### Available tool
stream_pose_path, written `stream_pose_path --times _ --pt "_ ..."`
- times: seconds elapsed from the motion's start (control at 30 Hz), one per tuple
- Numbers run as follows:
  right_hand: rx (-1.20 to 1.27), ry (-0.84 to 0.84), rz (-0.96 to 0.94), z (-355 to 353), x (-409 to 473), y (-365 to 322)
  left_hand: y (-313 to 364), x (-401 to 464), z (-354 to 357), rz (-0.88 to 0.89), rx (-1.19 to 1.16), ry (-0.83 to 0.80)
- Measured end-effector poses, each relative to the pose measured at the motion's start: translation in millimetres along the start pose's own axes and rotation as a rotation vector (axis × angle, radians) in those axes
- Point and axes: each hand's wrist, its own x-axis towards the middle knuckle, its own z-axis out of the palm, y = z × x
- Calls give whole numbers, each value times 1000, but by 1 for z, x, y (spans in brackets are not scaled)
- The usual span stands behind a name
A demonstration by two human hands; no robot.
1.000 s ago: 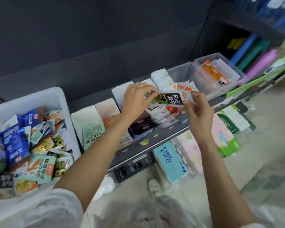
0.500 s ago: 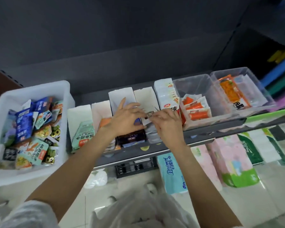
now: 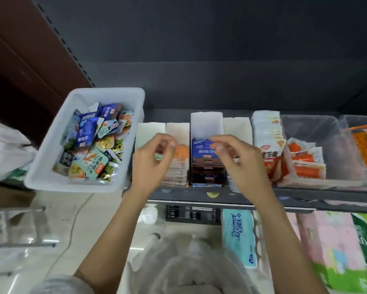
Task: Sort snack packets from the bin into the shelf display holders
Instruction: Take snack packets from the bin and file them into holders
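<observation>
Hands hover empty above the dark shelf (image 3: pixel 199 197): left hand (image 3: pixel 151 162) and right hand (image 3: pixel 239 164) both loosely curled, gripping nothing. White card holders (image 3: pixel 207 124) behind them contain stacked glossy packets. At ten o'clock, the white plastic bin (image 3: pixel 51 166) holds crinkled foil snack packets (image 3: pixel 93 143).

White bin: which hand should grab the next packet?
Left. The left hand hovers empty beside the white bin; the right hand, also empty, sits farther off over the blue-packet holder.

Both hands raised, left (image 3: pixel 151 159) and right (image 3: pixel 239 164) empty, fingers curled
</observation>
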Motion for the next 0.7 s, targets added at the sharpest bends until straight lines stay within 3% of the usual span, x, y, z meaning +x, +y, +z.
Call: stream_pose_path --times 0.13,0.3,0.47,0.6,0.7 --pt "-57 -346 -90 63 20 -36 -57 -14 -67 -238 94 118" --pt "-91 -505 -163 163 46 -69 -140 -18 -141 -474 285 6" --pt "-372 -608 -105 264 71 -80 -200 -4 -176 -520 431 -234" --pt "-776 -623 26 327 83 -85 -229 14 -185 -465 475 -482" --pt "-844 -612 122 352 83 -81 -241 21 -186 -430 496 -639"
